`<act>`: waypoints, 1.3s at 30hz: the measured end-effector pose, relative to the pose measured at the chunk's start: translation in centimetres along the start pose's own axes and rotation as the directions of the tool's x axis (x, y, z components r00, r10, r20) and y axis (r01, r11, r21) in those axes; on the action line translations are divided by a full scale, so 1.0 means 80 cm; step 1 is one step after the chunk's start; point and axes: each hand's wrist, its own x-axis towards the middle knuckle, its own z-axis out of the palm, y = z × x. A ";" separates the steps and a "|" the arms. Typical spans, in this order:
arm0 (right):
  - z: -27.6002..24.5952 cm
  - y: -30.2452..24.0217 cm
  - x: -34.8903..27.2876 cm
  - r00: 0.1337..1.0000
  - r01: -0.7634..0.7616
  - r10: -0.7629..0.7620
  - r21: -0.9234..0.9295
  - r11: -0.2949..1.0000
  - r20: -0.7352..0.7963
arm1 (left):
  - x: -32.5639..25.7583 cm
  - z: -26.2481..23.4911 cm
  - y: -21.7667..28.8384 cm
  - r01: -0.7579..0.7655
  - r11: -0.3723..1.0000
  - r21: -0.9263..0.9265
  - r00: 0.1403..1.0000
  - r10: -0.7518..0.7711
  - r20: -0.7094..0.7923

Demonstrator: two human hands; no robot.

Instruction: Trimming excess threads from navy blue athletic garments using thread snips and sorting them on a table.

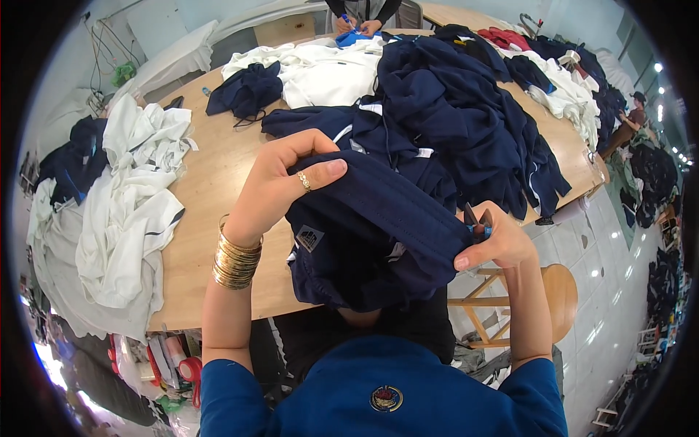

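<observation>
A pale wooden table (211, 182) curves across a white-walled room, with white garments (131, 218) along its left side and a large navy heap (466, 116) beyond the hands; at the far edge, a co-worker (357, 28) handles something blue. Over the near edge, in front of the person's torso, a navy garment (393, 200) is stretched between both hands, its stitched band running down from upper left to right and its opening gaping below. The left hand (273, 178) grips the upper left end, thumb lying on the near face, the other fingers bent behind and largely hidden by the cloth. The right hand (502, 237) pinches the opposite end, thumb pressed on the band's edge, while small dark-bladed snips (478, 230) with a blue part sit tucked between thumb and fingers. A greyish square label (309, 238) with a dark printed motif shows on the garment below the left thumb, and a small pale tag (397, 252) lies inside the opening. A round emblem (386, 398) edged in gold marks the person's blue shirt (328, 408).
</observation>
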 end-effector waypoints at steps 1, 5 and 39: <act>-0.001 0.001 0.000 1.000 -0.001 0.001 -0.001 1.000 -0.001 | 0.000 0.001 0.000 0.012 0.999 -0.030 1.000 -0.012 0.008; -0.008 0.006 -0.004 0.997 0.030 -0.032 -0.031 0.999 -0.066 | 0.000 0.005 -0.004 0.051 0.995 -0.087 0.996 -0.045 0.073; -0.015 0.031 0.010 0.897 0.127 -0.024 0.205 0.971 -0.442 | -0.041 0.070 -0.049 0.358 0.884 -0.300 0.910 -0.258 0.324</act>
